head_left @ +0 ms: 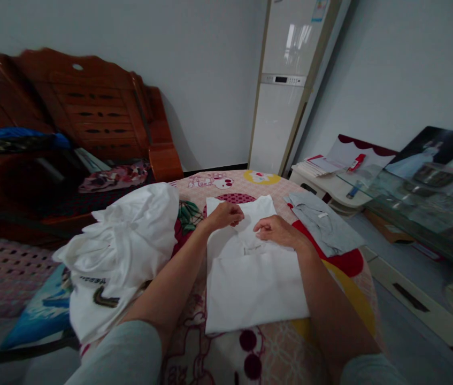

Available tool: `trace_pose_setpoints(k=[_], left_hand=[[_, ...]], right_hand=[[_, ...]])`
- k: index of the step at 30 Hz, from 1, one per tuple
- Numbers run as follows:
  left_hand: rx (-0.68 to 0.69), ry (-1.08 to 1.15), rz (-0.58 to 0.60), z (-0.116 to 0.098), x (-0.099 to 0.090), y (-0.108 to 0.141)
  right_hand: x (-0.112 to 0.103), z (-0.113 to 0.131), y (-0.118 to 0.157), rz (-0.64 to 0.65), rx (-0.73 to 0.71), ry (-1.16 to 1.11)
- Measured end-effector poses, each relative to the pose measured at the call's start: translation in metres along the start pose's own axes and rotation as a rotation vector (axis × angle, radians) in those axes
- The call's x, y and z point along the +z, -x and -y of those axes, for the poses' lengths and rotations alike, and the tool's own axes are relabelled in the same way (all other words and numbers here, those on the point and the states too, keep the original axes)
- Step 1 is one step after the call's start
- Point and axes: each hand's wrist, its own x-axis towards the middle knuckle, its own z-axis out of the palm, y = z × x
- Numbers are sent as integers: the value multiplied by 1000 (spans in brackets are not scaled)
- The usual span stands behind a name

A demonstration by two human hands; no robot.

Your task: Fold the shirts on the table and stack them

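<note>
A white T-shirt (258,289) lies on the round table, its lower part folded up over the rest and a small print showing near the fold. Over its upper part, my left hand (226,214) is loosely curled, with no cloth visible in its fingers. Facing it, my right hand (277,231) has bent fingers with a gap at the thumb, close above the shirt. Whether the fingertips touch the fabric I cannot tell. To the left is a rumpled heap of white clothing (130,235) with a dark print. A folded grey garment (324,222) rests to the right.
A patterned pink cloth (202,184) covers the table. Behind to the left is a wooden sofa (93,115) with fabric on its seat. A tall white air conditioner (276,117) stands in the corner. At the right are a glass shelf (422,214) and a white cabinet (411,299).
</note>
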Motion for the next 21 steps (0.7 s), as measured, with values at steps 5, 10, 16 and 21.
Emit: trace_pose_setpoints(k=[5, 10, 16, 21], left_hand=[[26, -203, 398, -25, 17, 40], [-19, -393, 342, -37, 30, 74], [-101, -599, 316, -45, 40, 87], [-29, -508, 307, -37, 33, 95]], right_hand=[[-21, -1, 24, -35, 113, 316], [-7, -15, 45, 75, 237, 534], [2, -22, 50, 54, 246, 543], [-6, -31, 64, 83, 193, 323]])
